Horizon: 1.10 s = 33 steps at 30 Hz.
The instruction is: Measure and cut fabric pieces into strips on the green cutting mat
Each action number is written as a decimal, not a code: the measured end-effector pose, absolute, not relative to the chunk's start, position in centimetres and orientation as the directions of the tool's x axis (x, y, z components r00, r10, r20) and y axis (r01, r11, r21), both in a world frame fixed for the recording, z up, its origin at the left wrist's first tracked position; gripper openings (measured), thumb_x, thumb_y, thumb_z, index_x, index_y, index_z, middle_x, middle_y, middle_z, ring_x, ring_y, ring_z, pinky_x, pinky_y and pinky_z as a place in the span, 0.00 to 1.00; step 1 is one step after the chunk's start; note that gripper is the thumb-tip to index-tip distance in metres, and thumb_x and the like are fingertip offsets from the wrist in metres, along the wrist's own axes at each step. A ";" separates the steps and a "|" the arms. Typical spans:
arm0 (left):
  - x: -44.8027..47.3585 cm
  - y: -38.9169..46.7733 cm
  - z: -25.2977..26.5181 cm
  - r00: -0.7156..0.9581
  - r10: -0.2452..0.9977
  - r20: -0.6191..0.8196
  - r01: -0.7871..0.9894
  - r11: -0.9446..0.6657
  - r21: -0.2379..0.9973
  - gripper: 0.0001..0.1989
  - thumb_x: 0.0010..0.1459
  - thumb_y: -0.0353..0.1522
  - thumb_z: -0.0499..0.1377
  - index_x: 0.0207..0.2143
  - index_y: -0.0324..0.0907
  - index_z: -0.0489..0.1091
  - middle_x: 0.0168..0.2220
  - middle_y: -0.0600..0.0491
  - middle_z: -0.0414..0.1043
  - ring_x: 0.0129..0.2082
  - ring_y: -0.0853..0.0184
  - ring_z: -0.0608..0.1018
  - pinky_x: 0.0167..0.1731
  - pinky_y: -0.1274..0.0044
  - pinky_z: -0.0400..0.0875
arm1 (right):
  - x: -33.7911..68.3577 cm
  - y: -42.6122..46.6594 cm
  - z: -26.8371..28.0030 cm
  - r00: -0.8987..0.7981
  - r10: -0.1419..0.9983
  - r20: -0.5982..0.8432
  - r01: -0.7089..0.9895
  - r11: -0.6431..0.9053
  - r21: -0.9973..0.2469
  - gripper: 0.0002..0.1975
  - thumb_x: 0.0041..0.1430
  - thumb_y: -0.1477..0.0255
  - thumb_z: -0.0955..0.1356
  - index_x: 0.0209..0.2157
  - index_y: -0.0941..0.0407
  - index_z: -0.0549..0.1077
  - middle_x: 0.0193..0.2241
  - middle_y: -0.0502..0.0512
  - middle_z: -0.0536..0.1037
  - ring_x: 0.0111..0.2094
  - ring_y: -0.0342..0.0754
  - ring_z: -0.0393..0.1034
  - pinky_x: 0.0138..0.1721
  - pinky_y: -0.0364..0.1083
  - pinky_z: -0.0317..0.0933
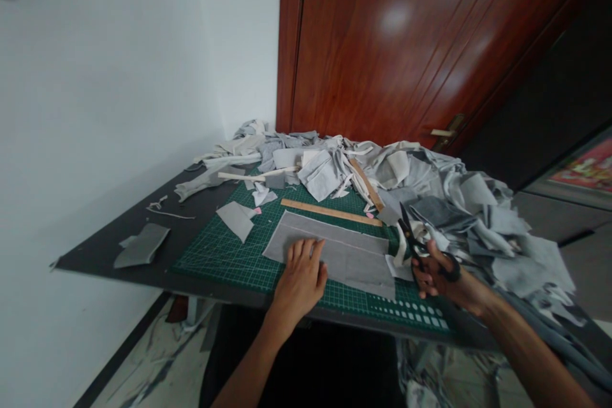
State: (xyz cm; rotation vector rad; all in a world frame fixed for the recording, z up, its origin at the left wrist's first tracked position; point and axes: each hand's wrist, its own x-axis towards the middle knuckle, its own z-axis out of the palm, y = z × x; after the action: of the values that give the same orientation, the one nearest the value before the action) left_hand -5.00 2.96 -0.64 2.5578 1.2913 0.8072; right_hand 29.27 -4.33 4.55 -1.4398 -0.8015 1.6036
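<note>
A grey rectangular piece of fabric (354,255) lies flat on the green cutting mat (205,255), with a pale line running along it. My left hand (301,271) rests on its lower left part, fingers laid out flat. At the right end of the fabric, my right hand (433,271) grips black scissors (411,236) by the handles, blades pointing up and away. A small pale fabric scrap (400,268) sits beside the fabric's right edge, partly behind the right hand. Just beyond the fabric lies a wooden ruler (329,211).
Heaped grey and white fabric scraps (325,172) cover the back and right of the dark table (105,248). A second wooden ruler (366,183) leans among them. Loose grey pieces (142,246) lie at left. A white wall (119,76) and wooden door (373,44) stand behind.
</note>
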 end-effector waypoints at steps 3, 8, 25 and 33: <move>-5.0 3.1 -0.6 0.479 0.787 0.389 0.692 -0.611 0.384 0.23 0.68 0.28 0.55 0.64 0.39 0.61 0.60 0.43 0.68 0.61 0.52 0.67 0.64 0.57 0.62 | 29.2 -4.2 4.5 0.013 0.892 -0.452 -0.149 -0.445 -0.883 0.31 0.48 0.39 0.74 0.31 0.54 0.74 0.21 0.47 0.64 0.20 0.41 0.58 0.29 0.48 0.73; -4.9 3.1 -0.7 0.474 0.786 0.398 0.694 -0.611 0.381 0.23 0.68 0.28 0.54 0.64 0.41 0.60 0.59 0.44 0.68 0.60 0.53 0.68 0.63 0.57 0.62 | 29.4 -2.4 4.2 0.021 0.899 -0.437 -0.167 -0.428 -0.888 0.31 0.49 0.38 0.74 0.31 0.54 0.73 0.20 0.45 0.63 0.18 0.40 0.59 0.28 0.47 0.74; -5.0 3.1 -0.8 0.484 0.788 0.381 0.701 -0.610 0.371 0.22 0.69 0.28 0.54 0.63 0.38 0.62 0.60 0.43 0.67 0.60 0.51 0.67 0.64 0.56 0.62 | 30.1 5.0 5.6 0.209 0.965 -0.160 -0.240 -0.108 -0.965 0.32 0.42 0.40 0.78 0.27 0.55 0.72 0.18 0.43 0.60 0.18 0.39 0.57 0.21 0.44 0.68; -5.0 3.1 -1.0 0.478 0.789 0.387 0.700 -0.608 0.376 0.21 0.68 0.28 0.54 0.63 0.40 0.63 0.59 0.44 0.67 0.60 0.51 0.67 0.63 0.56 0.62 | 29.1 5.7 8.1 0.284 0.956 0.076 -0.185 0.133 -0.974 0.32 0.44 0.41 0.78 0.25 0.53 0.65 0.20 0.43 0.60 0.18 0.39 0.55 0.19 0.42 0.64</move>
State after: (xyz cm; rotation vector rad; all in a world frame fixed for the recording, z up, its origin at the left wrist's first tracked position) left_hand -4.97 3.13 -0.98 2.5541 1.2985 0.8013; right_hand 29.11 5.71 8.14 -1.1041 -0.9087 1.0196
